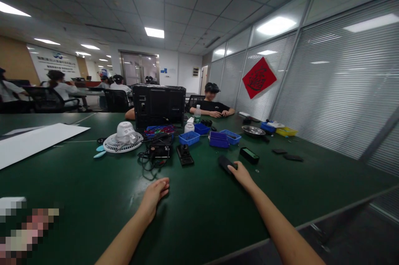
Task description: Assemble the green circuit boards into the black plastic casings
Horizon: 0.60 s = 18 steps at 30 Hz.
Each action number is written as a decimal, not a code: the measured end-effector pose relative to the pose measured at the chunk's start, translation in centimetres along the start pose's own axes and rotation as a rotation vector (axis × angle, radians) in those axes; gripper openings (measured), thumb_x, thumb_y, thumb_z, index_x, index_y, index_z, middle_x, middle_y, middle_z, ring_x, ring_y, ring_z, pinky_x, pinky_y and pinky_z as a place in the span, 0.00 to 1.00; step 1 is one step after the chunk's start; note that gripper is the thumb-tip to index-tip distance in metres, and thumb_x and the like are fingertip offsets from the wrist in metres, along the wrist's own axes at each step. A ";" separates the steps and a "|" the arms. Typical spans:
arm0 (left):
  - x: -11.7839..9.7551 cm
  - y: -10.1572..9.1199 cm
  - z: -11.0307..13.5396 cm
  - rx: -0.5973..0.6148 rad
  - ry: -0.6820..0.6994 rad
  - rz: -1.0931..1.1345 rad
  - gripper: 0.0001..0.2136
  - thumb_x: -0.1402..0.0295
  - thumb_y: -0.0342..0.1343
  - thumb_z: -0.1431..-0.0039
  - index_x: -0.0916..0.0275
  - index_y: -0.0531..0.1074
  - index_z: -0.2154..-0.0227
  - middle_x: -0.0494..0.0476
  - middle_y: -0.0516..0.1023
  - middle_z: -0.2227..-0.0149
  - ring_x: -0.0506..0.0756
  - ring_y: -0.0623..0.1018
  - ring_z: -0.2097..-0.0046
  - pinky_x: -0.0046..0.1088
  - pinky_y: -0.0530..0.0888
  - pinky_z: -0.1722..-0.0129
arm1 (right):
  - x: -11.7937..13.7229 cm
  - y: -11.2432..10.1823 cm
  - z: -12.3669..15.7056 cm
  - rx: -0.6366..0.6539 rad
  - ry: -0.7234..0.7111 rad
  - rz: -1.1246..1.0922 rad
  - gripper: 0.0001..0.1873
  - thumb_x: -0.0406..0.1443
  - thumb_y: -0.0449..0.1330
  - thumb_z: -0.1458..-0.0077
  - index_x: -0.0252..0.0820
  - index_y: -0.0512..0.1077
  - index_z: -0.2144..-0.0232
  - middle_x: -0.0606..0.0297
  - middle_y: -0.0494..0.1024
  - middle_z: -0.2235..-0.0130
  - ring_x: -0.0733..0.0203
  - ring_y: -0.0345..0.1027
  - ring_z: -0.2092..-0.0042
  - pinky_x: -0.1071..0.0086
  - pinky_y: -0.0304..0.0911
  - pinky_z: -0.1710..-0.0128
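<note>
My right hand (240,173) grips the near right end of a dark oblong object (225,164), thumb and fingers around its edge; its exact kind is too blurred to tell. Just right of it lies a black case with a green top (249,155). My left hand (156,194) is at the table's near middle, fingers loosely bent and nothing visible in it. Beyond the left hand are a black power unit with cables (159,151) and a small black stand on a flat base (185,156).
On the green table (199,223) are a white fan part (123,143), a large black casing (159,105), blue bins (189,137), a metal bowl (254,131), a yellow tray (286,131) and a white sheet (40,142). A person (212,103) sits across the table.
</note>
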<state>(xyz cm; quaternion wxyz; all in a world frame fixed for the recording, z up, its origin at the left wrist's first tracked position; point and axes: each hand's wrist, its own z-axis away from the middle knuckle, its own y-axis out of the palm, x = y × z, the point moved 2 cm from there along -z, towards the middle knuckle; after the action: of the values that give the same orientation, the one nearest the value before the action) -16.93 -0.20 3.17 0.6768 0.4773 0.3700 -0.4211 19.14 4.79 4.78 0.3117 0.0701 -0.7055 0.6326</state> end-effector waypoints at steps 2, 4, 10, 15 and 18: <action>0.1 0.1 -0.1 0.001 -0.005 -0.004 0.06 0.76 0.53 0.50 0.67 0.74 0.71 0.62 0.77 0.62 0.50 0.76 0.65 0.25 0.73 0.64 | -0.8 -0.8 -0.7 -0.002 0.016 -0.014 0.24 0.45 0.45 0.43 0.34 0.63 0.51 0.54 0.70 0.53 0.56 0.66 0.54 0.70 0.59 0.59; 0.2 0.0 -0.3 -0.001 -0.007 -0.008 0.06 0.76 0.53 0.50 0.66 0.74 0.71 0.61 0.77 0.63 0.50 0.76 0.65 0.25 0.73 0.64 | -1.4 -1.2 -1.0 -0.021 0.013 0.006 0.24 0.44 0.43 0.42 0.34 0.65 0.53 0.53 0.70 0.52 0.56 0.65 0.53 0.70 0.58 0.58; 0.4 -0.1 -0.7 0.002 0.003 -0.010 0.06 0.76 0.53 0.50 0.66 0.74 0.71 0.61 0.77 0.63 0.50 0.76 0.66 0.25 0.73 0.64 | -1.7 -1.1 -1.1 -0.041 0.030 0.073 0.26 0.43 0.41 0.41 0.32 0.63 0.50 0.48 0.70 0.52 0.52 0.65 0.53 0.67 0.58 0.59; 0.2 0.1 -0.4 -0.001 0.002 -0.017 0.05 0.75 0.54 0.51 0.66 0.74 0.71 0.61 0.77 0.63 0.50 0.76 0.66 0.25 0.73 0.65 | -0.7 -0.3 -0.5 -0.002 -0.014 0.096 0.25 0.45 0.41 0.42 0.35 0.65 0.52 0.50 0.71 0.55 0.54 0.66 0.56 0.67 0.58 0.62; 0.1 0.1 -0.3 -0.002 0.004 -0.026 0.05 0.75 0.54 0.50 0.66 0.74 0.72 0.61 0.77 0.64 0.50 0.76 0.66 0.25 0.73 0.65 | 0.1 0.3 0.3 0.049 -0.057 0.117 0.26 0.47 0.39 0.42 0.38 0.68 0.55 0.52 0.72 0.57 0.55 0.67 0.58 0.67 0.59 0.63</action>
<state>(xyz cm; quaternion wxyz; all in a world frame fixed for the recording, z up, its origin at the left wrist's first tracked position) -16.81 0.07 3.10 0.6710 0.4725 0.3780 -0.4285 18.77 4.56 4.59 0.2521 0.0546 -0.7012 0.6647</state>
